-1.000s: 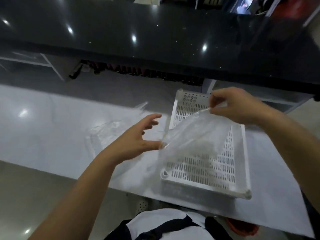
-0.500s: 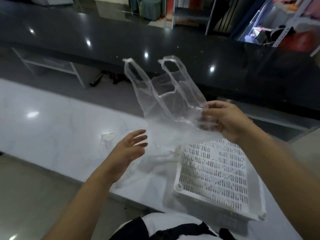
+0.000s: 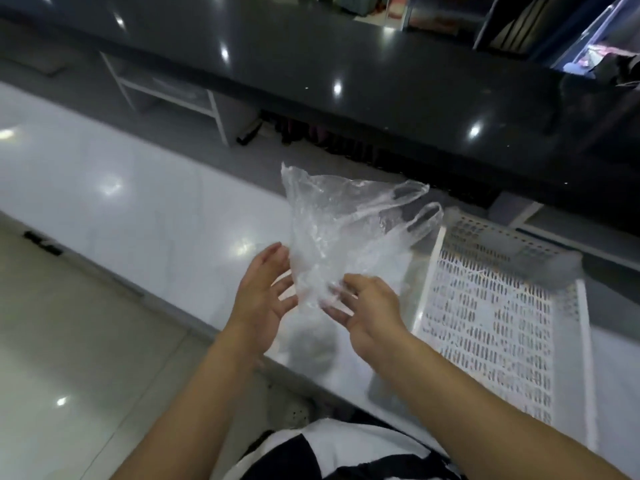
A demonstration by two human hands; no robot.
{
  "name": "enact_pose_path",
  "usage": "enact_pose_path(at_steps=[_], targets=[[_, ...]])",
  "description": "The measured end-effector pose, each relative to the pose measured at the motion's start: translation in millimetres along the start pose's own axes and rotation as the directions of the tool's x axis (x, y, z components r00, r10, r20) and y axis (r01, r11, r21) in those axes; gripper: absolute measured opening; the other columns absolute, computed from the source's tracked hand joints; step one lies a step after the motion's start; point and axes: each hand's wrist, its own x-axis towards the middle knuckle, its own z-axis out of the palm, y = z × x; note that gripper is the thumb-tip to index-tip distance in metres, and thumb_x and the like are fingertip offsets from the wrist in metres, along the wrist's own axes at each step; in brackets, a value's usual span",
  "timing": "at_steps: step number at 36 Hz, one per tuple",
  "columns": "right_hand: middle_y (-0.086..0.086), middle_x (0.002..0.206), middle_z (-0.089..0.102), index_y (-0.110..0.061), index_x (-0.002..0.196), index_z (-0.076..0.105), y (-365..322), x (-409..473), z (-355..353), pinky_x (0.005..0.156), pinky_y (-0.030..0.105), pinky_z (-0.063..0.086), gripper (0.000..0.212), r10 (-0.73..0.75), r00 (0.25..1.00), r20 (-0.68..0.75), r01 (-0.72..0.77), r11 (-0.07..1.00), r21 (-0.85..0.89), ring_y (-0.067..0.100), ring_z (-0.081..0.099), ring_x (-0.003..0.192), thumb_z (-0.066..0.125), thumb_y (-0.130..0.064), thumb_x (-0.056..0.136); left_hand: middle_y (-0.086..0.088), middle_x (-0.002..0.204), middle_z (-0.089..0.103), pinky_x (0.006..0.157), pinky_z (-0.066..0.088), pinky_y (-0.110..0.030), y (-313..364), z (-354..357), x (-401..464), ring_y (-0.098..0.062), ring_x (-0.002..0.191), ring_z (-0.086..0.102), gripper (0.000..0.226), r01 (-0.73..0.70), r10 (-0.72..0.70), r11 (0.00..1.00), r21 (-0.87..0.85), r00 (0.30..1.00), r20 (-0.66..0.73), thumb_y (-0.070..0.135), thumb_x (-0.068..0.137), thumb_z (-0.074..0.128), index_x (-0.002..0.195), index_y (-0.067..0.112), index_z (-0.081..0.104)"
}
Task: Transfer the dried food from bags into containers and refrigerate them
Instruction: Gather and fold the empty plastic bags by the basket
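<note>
A clear, empty-looking plastic carrier bag point(image 3: 332, 230) is held up over the white counter point(image 3: 138, 202), its two handle loops pointing right. My right hand point(image 3: 370, 306) pinches the bag's crumpled lower end with its fingertips. My left hand point(image 3: 263, 299) is beside it with the palm turned toward the bag and the fingers spread, its fingertips at the bag's left edge. No dried food or container is visible.
A white perforated plastic basket point(image 3: 426, 282) lies on the counter just right of my hands. A raised glossy black countertop point(image 3: 346, 64) runs along the far side, with white shelving beneath it. The counter's near edge passes under my forearms.
The bag has dropped lower and flipped, so its handles now point right instead of up. My right hand came down and left to meet my left hand. The view shifted, placing the basket farther right.
</note>
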Motion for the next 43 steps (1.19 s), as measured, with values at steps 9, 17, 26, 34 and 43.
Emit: enact_pose_path(at_steps=[9, 17, 26, 34, 43], targets=[[0.017, 0.090, 0.066, -0.001, 0.113, 0.061, 35.8, 12.9, 6.4, 0.063, 0.042, 0.062, 0.024, 0.120, 0.993, -0.010, -0.120, 0.979, -0.164, 0.026, 0.071, 0.073, 0.065, 0.000, 0.090, -0.005, 0.124, 0.066, 0.085, 0.061, -0.050, 3.6, -35.0, 20.9, -0.025, 0.105, 0.071, 0.060, 0.010, 0.010, 0.986, 0.165, 0.993, -0.119, 0.037, 0.086, 0.077, 0.138, 0.035, 0.047], [0.016, 0.108, 0.059, -0.006, 0.107, 0.059, 38.6, 6.6, 3.1, 0.066, 0.045, 0.062, 0.029, 0.169, 0.984, -0.047, -0.176, 0.945, -0.276, 0.031, 0.069, 0.090, 0.076, -0.020, 0.089, 0.005, 0.123, 0.059, 0.064, 0.057, -0.020, -30.5, -68.4, 27.0, -0.009, 0.082, 0.073, 0.080, -0.054, 0.114, 0.926, 0.372, 0.984, -0.140, 0.006, 0.082, 0.076, 0.138, 0.050, 0.040], [-0.009, 0.099, 0.059, -0.028, 0.093, 0.057, 8.4, -23.3, 9.9, 0.087, 0.020, 0.050, 0.010, -0.606, 0.699, 0.379, 0.660, 0.341, -0.670, 0.009, 0.059, 0.098, 0.060, -0.037, 0.091, 0.003, 0.153, 0.039, 0.110, 0.030, -0.032, -20.5, -81.0, 28.7, -0.015, 0.141, 0.029, 0.038, -0.310, 0.476, 0.406, 0.860, 0.875, 0.090, 0.023, 0.098, 0.060, 0.135, 0.029, 0.056], [0.006, 0.167, 0.017, -0.023, 0.155, 0.031, 6.7, 97.4, 47.7, 0.123, 0.048, 0.010, 0.050, -0.286, 0.773, 0.567, 0.386, -0.497, -0.777, 0.026, 0.008, 0.154, 0.033, -0.035, 0.106, -0.008, 0.167, 0.017, 0.123, 0.005, -0.033, -39.0, -32.9, 81.3, -0.025, 0.155, 0.009, 0.054, -0.326, 0.295, -0.023, 0.945, 0.901, 0.318, 0.021, 0.105, 0.041, 0.157, 0.013, 0.026], [-0.007, 0.168, -0.013, -0.045, 0.155, -0.011, 21.9, 160.2, -30.9, 0.121, 0.048, -0.013, 0.062, -0.294, 0.816, 0.498, 0.293, -0.532, -0.794, 0.015, -0.018, 0.153, 0.001, -0.067, 0.099, -0.003, 0.166, -0.018, 0.122, -0.014, -0.047, -93.7, -71.6, 90.7, -0.022, 0.153, -0.020, 0.081, -0.150, 0.188, -0.268, 0.952, 0.961, 0.205, 0.071, 0.095, 0.004, 0.159, 0.024, -0.010]])
